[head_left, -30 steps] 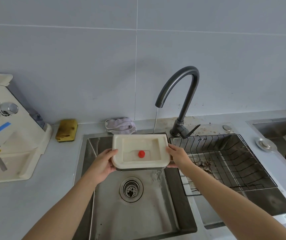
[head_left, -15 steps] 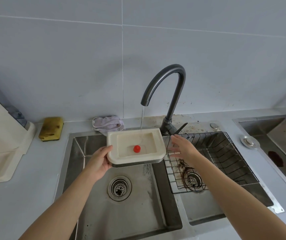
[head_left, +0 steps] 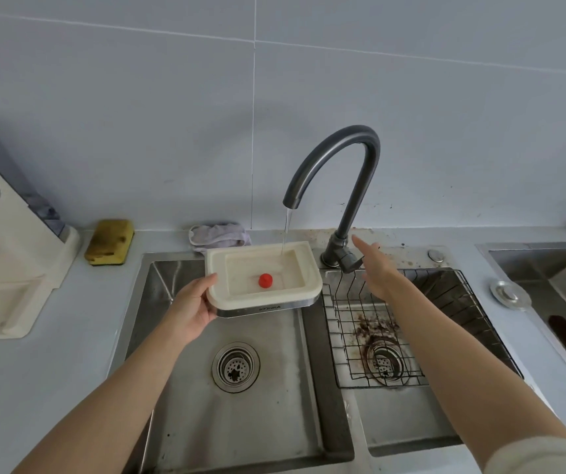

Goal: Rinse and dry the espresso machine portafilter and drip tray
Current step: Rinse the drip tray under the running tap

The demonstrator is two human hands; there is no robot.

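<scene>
Head view: the drip tray is gripped at its left edge by the left hand over the left basin, under the stream from the faucet (a red float sits inside). The right hand is held open, fingers straight, beside the faucet lever.

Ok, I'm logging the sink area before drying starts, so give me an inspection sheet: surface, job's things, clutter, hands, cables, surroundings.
Surface: grey counter with a double steel sink; tap running.
Job's things: cream drip tray with a red float, under the stream over the left basin; portafilter not seen.
Clutter: yellow sponge, crumpled cloth, brown grounds under the wire rack.
Hands: left hand grips the tray's left edge; right hand open, beside the tap lever.
Cables: nothing seen.
Surroundings: cream machine at left, tiled wall.
</scene>
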